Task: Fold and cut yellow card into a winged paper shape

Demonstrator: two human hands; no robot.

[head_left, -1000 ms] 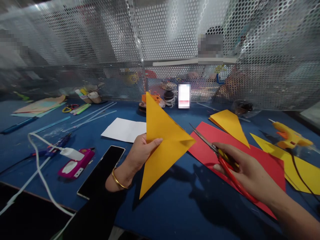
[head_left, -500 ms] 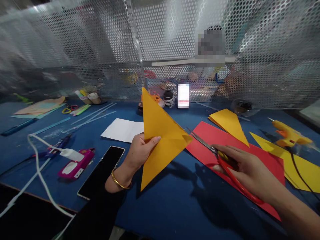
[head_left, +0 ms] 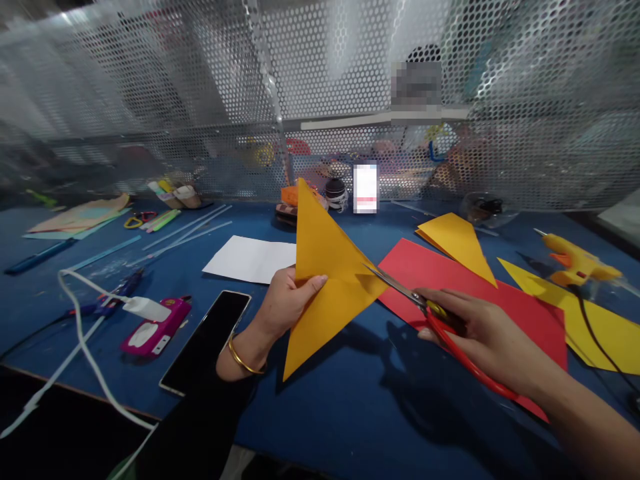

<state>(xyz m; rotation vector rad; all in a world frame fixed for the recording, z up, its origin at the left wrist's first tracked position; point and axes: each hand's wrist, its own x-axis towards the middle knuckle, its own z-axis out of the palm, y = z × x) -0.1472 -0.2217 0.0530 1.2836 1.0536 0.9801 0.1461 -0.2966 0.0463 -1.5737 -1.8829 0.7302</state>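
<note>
A folded yellow-orange paper triangle (head_left: 333,257) is held up off the table by my left hand (head_left: 287,303), thumb on its near face and fingers hidden behind. My right hand (head_left: 480,340) is closed around the red-handled scissors (head_left: 457,350). The blade tips meet the triangle's upper slanted edge, near its right-hand point. How far the blades are parted is hard to make out. Under the scissors lies a red paper sheet (head_left: 525,323) on the blue table (head_left: 320,413).
Right of the red sheet are a yellow glue gun (head_left: 577,260), a yellow sheet (head_left: 610,333) and a folded orange piece (head_left: 457,240). Leftward lie white paper (head_left: 245,260), a dark phone (head_left: 207,340) and a magenta power adapter (head_left: 160,327) with a white cable. A perforated metal screen (head_left: 330,87) stands behind.
The scissors have moved left, and their tips now reach the triangle's edge. My left hand has shifted slightly right with the paper, which has turned a little.
</note>
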